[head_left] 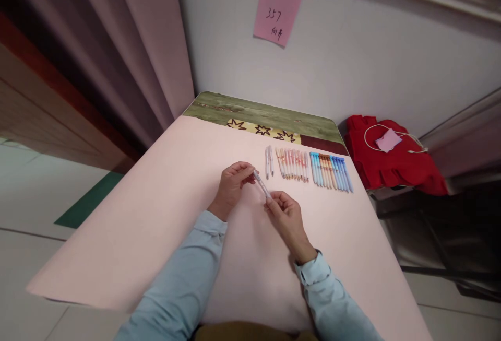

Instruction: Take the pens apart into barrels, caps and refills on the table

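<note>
A pale, whitish pen (261,184) is held slantwise above the table between my two hands. My left hand (236,181) pinches its upper end, and my right hand (285,213) grips the lower end between thumb and fingers. Just beyond my hands lie two similar whitish pens (270,162) side by side. To their right is a row of several pens with pink and orange patterns (293,165). Farther right, another row holds several blue and brown pens (331,172).
Pale pink paper (164,210) covers most of the table, whose green wood-patterned far end (270,111) meets the wall. A red cloth (399,166) with a cord and pink note lies at the right. A curtain (144,43) hangs at the left.
</note>
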Available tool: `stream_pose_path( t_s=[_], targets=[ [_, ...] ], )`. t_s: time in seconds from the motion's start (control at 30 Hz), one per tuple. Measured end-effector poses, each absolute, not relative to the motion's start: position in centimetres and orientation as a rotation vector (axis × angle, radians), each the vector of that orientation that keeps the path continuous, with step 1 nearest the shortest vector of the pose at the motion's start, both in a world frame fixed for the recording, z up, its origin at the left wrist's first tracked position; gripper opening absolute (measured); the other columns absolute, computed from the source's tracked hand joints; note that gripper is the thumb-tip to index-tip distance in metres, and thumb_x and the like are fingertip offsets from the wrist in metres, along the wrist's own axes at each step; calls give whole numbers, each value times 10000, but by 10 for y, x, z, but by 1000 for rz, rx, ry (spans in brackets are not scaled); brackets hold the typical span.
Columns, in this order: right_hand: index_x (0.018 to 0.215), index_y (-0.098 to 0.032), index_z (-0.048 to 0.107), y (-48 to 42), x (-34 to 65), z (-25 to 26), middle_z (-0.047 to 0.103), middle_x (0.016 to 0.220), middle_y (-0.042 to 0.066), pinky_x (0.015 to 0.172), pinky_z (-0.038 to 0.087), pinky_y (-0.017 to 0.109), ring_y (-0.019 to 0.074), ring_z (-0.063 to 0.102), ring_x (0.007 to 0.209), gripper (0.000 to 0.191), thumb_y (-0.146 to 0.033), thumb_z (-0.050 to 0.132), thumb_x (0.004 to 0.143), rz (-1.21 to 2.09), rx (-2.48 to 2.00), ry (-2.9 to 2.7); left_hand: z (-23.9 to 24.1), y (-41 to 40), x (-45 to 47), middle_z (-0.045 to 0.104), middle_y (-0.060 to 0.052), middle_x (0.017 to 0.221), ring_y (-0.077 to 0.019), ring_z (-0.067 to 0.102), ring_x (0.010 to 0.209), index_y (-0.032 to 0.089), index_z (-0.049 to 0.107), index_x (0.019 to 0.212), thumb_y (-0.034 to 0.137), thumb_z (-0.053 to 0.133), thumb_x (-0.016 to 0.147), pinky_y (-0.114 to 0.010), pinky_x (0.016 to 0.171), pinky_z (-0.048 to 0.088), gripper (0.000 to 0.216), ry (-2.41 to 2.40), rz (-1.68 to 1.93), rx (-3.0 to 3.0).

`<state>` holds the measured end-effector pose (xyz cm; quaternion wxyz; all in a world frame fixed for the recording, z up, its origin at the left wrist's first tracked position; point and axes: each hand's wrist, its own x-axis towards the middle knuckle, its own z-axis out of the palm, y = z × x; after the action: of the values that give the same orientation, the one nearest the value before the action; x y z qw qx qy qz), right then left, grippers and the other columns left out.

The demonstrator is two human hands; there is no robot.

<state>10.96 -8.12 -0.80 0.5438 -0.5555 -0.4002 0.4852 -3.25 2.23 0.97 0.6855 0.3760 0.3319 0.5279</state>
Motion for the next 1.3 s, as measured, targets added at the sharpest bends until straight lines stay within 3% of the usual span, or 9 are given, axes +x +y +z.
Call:
stream_pose_path(
  t_s=[0.6, 0.8, 0.93, 1.1, 1.3],
  targets=[
    [819, -169, 694, -80, 108, -12, 649, 664, 24, 581, 429, 234, 131, 574, 618, 296, -464, 685, 824, 1183, -1327, -964, 3, 20, -27, 650, -20, 708, -106, 570, 627, 148, 656, 749, 309, 734, 755, -244, 640, 464, 179, 778, 1258, 757],
    [857, -166, 712, -79, 109, -10, 658, 681, 28, 605, 443, 240, 133, 574, 632, 296, -460, 685, 835, 1176, -1319, -922, 4, 18, -22, 726, -87, 846, -149, 645, 684, 144, 677, 878, 522, 661, 808, -286, 659, 513, 385, 746, 1189, 676],
    [873, -164, 705, -79, 108, -11, 655, 695, 27, 609, 447, 237, 129, 576, 643, 290, -452, 693, 835, 1197, -1291, -901, 6, 15, -20, 734, -84, 850, -161, 660, 710, 143, 680, 907, 400, 776, 720, -292, 669, 521, 332, 776, 1136, 752],
    [932, -174, 676, -79, 108, -12, 649, 698, 9, 613, 461, 239, 123, 579, 632, 309, -438, 747, 789, 1197, -1261, -877, 5, 14, -20, 734, -66, 813, -152, 656, 694, 162, 681, 983, 334, 779, 719, -281, 661, 514, 330, 796, 1172, 771],
    [850, -176, 659, -80, 108, -15, 649, 669, 12, 568, 447, 234, 123, 575, 599, 299, -456, 743, 782, 1166, -1325, -911, 5, 17, -22, 732, -73, 775, -151, 656, 678, 143, 706, 845, 351, 770, 716, -286, 675, 511, 253, 810, 1191, 693]
  ],
)
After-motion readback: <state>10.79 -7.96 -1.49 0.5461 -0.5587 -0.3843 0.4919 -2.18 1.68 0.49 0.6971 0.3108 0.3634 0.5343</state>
